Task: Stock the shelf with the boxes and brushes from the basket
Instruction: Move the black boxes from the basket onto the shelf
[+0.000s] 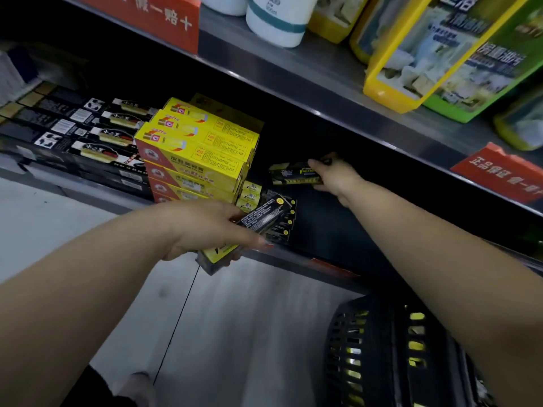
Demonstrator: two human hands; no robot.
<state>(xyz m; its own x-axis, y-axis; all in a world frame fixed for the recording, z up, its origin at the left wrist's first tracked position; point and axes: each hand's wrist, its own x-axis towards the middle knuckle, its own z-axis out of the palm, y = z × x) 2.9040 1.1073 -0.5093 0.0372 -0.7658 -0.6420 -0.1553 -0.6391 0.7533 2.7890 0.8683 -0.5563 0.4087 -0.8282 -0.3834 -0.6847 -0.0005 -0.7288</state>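
Boxes in black and yellow are our concern. One small box [293, 173] sits in our right hand [335, 176], whose grip closes around its end. We hold it deep inside the shelf [323, 230], above the row of same boxes [283, 221] stacked beside the big yellow boxes [199, 154], probably to continue that row. Our left hand [205, 227] clasps a bundle of more boxes [258, 221] at the shelf edge, we think as a near supply. The basket [379, 342] stands low at the right, with yellow showing through its holes.
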